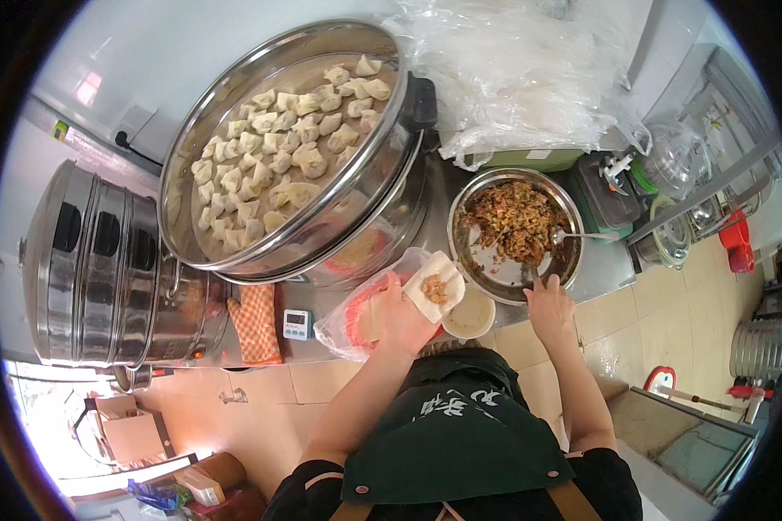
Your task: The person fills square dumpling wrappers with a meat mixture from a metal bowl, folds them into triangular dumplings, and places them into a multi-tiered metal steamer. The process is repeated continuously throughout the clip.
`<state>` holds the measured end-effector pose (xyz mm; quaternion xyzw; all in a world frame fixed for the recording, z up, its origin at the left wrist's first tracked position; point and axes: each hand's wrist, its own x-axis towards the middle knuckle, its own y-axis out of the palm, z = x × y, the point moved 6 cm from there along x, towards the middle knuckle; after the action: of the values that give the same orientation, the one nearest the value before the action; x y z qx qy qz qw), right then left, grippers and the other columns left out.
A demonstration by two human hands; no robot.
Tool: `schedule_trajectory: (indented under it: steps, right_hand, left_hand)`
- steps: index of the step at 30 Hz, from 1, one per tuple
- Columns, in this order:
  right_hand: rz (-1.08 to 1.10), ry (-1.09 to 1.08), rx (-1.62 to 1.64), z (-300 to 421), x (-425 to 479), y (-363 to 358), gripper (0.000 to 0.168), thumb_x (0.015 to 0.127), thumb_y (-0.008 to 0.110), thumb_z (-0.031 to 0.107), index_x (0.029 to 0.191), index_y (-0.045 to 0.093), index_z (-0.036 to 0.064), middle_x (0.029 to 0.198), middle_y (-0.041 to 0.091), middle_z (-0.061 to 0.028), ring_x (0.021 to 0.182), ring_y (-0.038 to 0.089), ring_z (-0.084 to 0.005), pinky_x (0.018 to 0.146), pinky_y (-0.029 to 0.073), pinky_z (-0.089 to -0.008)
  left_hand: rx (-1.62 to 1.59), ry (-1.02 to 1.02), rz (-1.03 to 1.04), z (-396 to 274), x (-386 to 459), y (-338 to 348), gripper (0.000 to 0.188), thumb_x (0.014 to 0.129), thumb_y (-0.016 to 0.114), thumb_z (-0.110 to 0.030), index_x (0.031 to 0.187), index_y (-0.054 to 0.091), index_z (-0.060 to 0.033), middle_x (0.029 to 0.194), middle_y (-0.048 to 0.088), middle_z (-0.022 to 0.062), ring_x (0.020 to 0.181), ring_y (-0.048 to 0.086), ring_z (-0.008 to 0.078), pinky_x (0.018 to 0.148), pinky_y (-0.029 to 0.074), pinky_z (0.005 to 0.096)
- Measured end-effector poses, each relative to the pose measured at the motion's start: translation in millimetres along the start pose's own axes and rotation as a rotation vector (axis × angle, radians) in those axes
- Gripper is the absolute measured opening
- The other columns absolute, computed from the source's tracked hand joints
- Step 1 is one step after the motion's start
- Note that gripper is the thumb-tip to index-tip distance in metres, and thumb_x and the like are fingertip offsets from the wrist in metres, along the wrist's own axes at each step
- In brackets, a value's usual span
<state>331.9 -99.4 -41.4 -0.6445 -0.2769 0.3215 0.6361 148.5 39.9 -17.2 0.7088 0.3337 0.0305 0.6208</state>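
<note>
On the fingers of my left hand (404,324) rests a square dough wrapper (423,296) with a small dab of minced filling (434,289) on it. My right hand (551,311) grips a utensil (529,277) whose lower end is in a steel bowl (459,189). Chopped filling (511,215) with green bits lies heaped in that bowl, and a metal spoon (580,235) leans on its right side. Below the bowl stands a small cup of cloudy liquid (470,314). Under my left hand is a red container in a clear plastic bag (345,319); its contents are partly hidden.
A large steel steamer tier (189,260) holds many folded dumplings (280,143). Further left stands a stacked steamer (104,273). A checked oven mitt (259,325) and a digital timer (297,324) lie near the counter's front edge. Plastic bags (528,71) fill the back.
</note>
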Motion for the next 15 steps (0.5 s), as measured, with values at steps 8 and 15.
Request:
schedule_trajectory:
  steps: [8, 15]
  right_hand:
    - [-0.209, -0.334, 0.632, 56.2, -16.1, -63.8, 0.055, 0.068, 0.075, 0.017, 0.117, 0.054, 0.004, 0.111, 0.051, -0.0125, 0.092, 0.058, -0.0286, 0.076, 0.051, -0.0362]
    - [-0.251, -0.545, 0.981, 97.0, -24.4, -80.5, 0.077, 0.060, 0.077, 0.006, 0.130, 0.042, 0.003, 0.120, 0.050, -0.0166, 0.107, 0.053, -0.0350, 0.090, 0.045, -0.0394]
  left_hand:
    - [0.032, -0.069, 0.043, 5.2, -15.7, 14.2, 0.078, 0.093, 0.015, -0.060, 0.135, 0.035, 0.0022, 0.135, 0.044, 0.0158, 0.126, 0.041, 0.0292, 0.107, 0.029, 0.0416]
    - [0.085, -0.127, 0.017, -3.2, -29.0, 16.7, 0.077, 0.093, 0.016, -0.059, 0.135, 0.034, 0.0033, 0.135, 0.043, 0.0181, 0.127, 0.040, 0.0316, 0.108, 0.028, 0.0442]
